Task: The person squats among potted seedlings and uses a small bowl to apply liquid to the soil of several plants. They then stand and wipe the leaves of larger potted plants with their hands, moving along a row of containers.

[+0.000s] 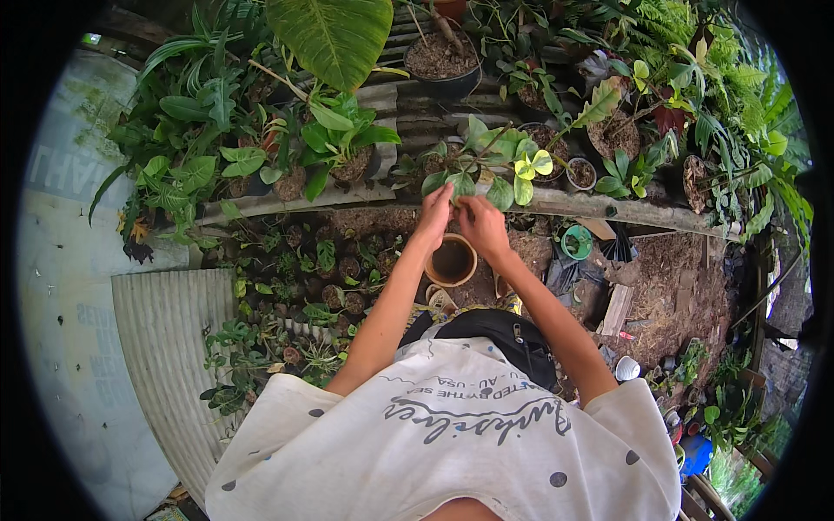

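Both of my hands are raised at the front edge of the plant bench, at a potted plant with broad green leaves. My left hand (pixel 434 220) holds the left side of a green leaf (pixel 462 184), its fingers straight and close together. The bent fingers of my right hand (pixel 485 226) pinch the same leaf near its lower end; the fingertips are partly hidden. Just right of it hangs another rounded leaf (pixel 500 193), and beyond that a yellow-variegated leaf (pixel 542 162). Below my hands, a round pot (pixel 451 260) with dark contents stands on the ground before my feet.
The bench's front rail (pixel 625 210) runs across in front of me. On the bench stand a large black pot (pixel 443 62) and a small white pot (pixel 581 174). Small potted seedlings (pixel 332 296) crowd the ground at left. A green pot (pixel 576 242) and a wooden board (pixel 614 310) lie right.
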Action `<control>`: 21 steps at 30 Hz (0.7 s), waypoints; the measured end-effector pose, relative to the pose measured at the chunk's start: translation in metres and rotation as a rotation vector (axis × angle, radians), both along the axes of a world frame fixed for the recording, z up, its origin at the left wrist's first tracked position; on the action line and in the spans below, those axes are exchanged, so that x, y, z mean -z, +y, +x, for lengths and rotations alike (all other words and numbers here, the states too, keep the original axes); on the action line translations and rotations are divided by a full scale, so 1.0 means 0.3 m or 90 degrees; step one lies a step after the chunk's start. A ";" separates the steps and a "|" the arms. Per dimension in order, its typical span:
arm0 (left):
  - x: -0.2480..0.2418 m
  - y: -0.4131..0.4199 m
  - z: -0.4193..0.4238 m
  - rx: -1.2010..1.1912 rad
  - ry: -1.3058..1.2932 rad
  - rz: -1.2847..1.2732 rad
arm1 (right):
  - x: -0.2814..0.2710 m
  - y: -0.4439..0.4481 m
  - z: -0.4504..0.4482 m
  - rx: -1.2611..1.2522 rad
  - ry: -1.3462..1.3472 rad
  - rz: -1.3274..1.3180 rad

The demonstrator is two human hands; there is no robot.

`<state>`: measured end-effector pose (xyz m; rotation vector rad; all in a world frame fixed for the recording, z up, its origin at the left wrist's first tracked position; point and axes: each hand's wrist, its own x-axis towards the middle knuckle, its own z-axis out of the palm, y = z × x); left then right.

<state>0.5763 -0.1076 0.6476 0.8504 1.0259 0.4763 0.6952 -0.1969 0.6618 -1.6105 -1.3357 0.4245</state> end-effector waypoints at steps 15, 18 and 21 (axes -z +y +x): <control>-0.013 -0.025 0.025 0.002 -0.011 0.012 | -0.020 0.166 0.053 -0.011 -0.088 -0.034; -0.017 -0.017 -0.005 -0.021 -0.027 -0.047 | -0.019 0.092 0.013 -0.010 -0.054 -0.034; -0.018 -0.003 -0.027 0.009 -0.020 -0.059 | -0.015 0.006 -0.009 -0.094 0.016 -0.070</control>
